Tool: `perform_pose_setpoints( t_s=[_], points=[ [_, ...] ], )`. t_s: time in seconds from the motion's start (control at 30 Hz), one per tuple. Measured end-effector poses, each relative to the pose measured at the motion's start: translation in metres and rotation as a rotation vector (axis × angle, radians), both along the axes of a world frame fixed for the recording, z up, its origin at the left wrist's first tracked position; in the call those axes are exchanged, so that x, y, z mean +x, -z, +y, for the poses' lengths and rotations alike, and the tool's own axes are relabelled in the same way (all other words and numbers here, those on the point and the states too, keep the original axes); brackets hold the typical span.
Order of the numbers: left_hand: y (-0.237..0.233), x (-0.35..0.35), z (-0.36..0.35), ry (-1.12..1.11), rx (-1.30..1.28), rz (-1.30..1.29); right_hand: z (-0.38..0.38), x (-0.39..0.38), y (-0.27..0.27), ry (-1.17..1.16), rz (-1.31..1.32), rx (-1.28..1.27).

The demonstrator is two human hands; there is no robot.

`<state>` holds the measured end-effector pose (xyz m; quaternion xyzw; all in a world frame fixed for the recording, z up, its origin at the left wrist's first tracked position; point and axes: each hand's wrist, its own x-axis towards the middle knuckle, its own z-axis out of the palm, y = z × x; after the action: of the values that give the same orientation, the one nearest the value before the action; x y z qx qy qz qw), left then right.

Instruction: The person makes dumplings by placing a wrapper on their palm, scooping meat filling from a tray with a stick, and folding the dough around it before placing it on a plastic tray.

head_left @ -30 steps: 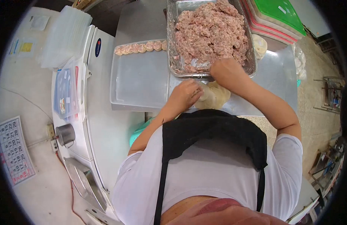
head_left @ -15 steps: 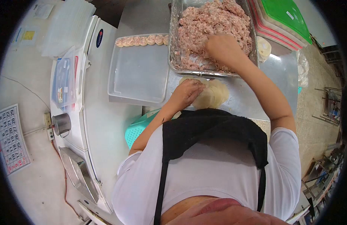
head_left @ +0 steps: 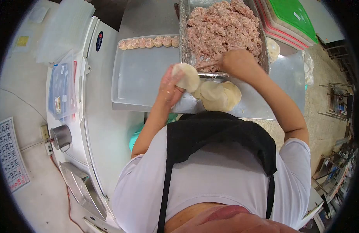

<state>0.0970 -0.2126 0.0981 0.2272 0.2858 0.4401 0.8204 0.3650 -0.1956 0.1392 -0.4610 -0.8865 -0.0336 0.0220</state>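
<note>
A round pale wrapper (head_left: 188, 79) lies on my left hand (head_left: 169, 88), whose fingers hold it up beside the lower left corner of a metal tray (head_left: 226, 74). Minced meat (head_left: 224, 31) fills much of that tray. My right hand (head_left: 238, 64) is closed round a thin stick-like tool (head_left: 207, 66) at the tray's near edge; its tip reaches toward the wrapper. More round wrappers (head_left: 220, 96) lie overlapping on the metal table below the tray. In a translucent shallow tray (head_left: 142, 77) to the left, a row of filled dumplings (head_left: 148, 42) runs along the far edge.
Stacked containers with a green lid (head_left: 294, 21) stand at the upper right, and another pale wrapper pile (head_left: 272, 49) lies beside the meat tray. A turquoise basket (head_left: 136, 136) is below the table's left part. A white freezer (head_left: 105, 116) stands at the left.
My left hand has risen from the wrapper pile with one wrapper and moved left. My right hand has moved down from the meat to the tray's near edge.
</note>
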Motion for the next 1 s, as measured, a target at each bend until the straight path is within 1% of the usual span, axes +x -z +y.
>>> perform_pose_setpoints(
  t_s=[0.03,0.07,0.1,0.13,0.2,0.23,0.27,0.33,0.37,0.43,0.47,0.5,0.53,0.6,0.63,0.67,0.73,0.77,0.8,0.83,0.87,0.9,0.93,0.97,1.0],
  points=[
    [-0.002,-0.008,0.005,-0.054,0.087,0.122,0.002,0.005,-0.013,0.097,-0.067,-0.003],
    [-0.005,-0.015,0.009,-0.056,0.084,0.118,0.003,0.008,-0.02,0.192,-0.132,-0.005],
    [-0.012,-0.021,0.013,-0.117,0.066,0.011,0.003,0.01,-0.015,0.225,-0.071,0.03],
    [-0.017,-0.026,0.018,-0.177,0.05,-0.097,-0.002,0.003,-0.003,0.225,-0.075,0.031],
    [-0.024,-0.038,0.027,-0.177,0.049,-0.138,-0.017,-0.024,0.017,0.083,0.018,0.013],
    [-0.026,-0.044,0.028,-0.174,0.038,-0.171,-0.026,-0.04,-0.005,0.094,-0.073,0.03],
    [-0.028,-0.048,0.03,-0.177,0.036,-0.171,-0.021,-0.036,-0.019,0.092,-0.074,0.027],
    [-0.03,-0.054,0.031,-0.191,0.069,-0.17,-0.011,-0.02,-0.04,0.172,-0.109,-0.095],
    [-0.029,-0.055,0.03,-0.195,0.068,-0.174,-0.008,-0.015,-0.052,0.254,-0.179,-0.104],
    [-0.024,-0.056,0.027,-0.322,0.135,0.115,-0.01,-0.013,-0.034,0.278,-0.191,-0.126],
    [-0.021,-0.057,0.025,-0.326,0.133,0.115,-0.012,-0.014,-0.02,0.311,-0.196,-0.146],
    [-0.017,-0.056,0.024,-0.379,0.099,0.097,-0.019,-0.025,-0.009,0.259,-0.107,-0.162],
    [-0.013,-0.055,0.022,-0.432,0.065,0.08,-0.024,-0.034,-0.003,0.255,-0.108,-0.161],
    [-0.009,-0.049,0.018,-0.469,0.042,0.081,-0.03,-0.046,0.005,0.192,0.106,-0.08],
    [-0.008,-0.045,0.016,-0.502,0.015,0.084,-0.027,-0.042,0.007,0.273,0.066,-0.222],
    [-0.007,-0.042,0.015,-0.497,0.016,0.086,-0.028,-0.035,0.005,0.277,0.068,-0.222],
    [-0.007,-0.03,0.016,-0.504,-0.029,0.043,-0.028,-0.018,-0.007,0.393,0.276,-0.476],
    [-0.006,-0.022,0.018,-0.503,-0.027,0.041,-0.03,-0.009,-0.007,0.342,0.438,-0.486],
    [-0.004,-0.013,0.023,-0.455,-0.01,-0.002,-0.031,-0.006,-0.007,0.34,0.436,-0.483],
    [-0.005,-0.002,0.026,-0.406,0.006,-0.042,-0.034,-0.003,-0.007,0.398,0.64,-0.46],
    [-0.007,0.01,0.029,-0.405,0.008,-0.04,-0.036,0.0,-0.007,0.456,0.846,-0.432],
    [-0.018,0.025,0.032,-0.329,-0.007,-0.123,-0.033,0.002,-0.009,0.458,0.85,-0.428],
    [-0.029,0.039,0.036,-0.25,-0.023,-0.206,-0.028,0.003,-0.012,0.5,0.94,-0.5],
    [-0.036,0.052,0.042,-0.242,-0.021,-0.206,-0.025,0.004,-0.014,0.541,1.031,-0.572],
    [-0.042,0.065,0.049,-0.185,-0.018,-0.29,-0.026,0.003,-0.009,0.546,1.034,-0.566]
  ],
)
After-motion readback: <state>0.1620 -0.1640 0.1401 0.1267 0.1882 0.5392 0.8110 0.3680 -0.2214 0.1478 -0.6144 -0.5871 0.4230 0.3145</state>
